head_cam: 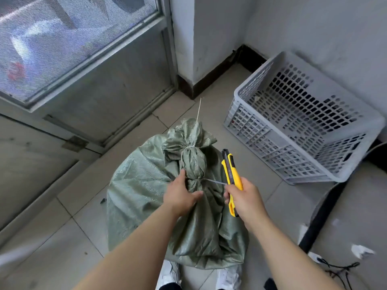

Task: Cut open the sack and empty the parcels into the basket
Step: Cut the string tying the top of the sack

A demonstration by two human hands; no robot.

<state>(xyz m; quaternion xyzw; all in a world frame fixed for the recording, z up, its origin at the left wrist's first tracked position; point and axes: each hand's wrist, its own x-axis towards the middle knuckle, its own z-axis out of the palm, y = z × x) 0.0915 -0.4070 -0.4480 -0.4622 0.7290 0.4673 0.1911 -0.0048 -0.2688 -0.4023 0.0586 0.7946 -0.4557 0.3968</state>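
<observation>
A full green woven sack (pixel 142 197) stands on the tiled floor in front of me. Its bunched neck (pixel 191 162) is bound by two white ties, one high and one low. My left hand (pixel 181 197) grips the neck just below the lower tie. My right hand (pixel 244 198) holds a yellow utility knife (pixel 230 170) beside the neck, with its tip pointing up and away; the lower tie's loose tail reaches toward this hand. The grey perforated plastic basket (pixel 272 151) sits to the right by the wall, with almost nothing inside it.
A metal door with a mesh window (pixel 73 49) stands at the left, a wall corner (pixel 188 38) behind the sack. A dark curved frame (pixel 326 208), paper scraps (pixel 362 251) and a black cord (pixel 339 271) lie at the right. My white shoes (pixel 228 277) show under the sack.
</observation>
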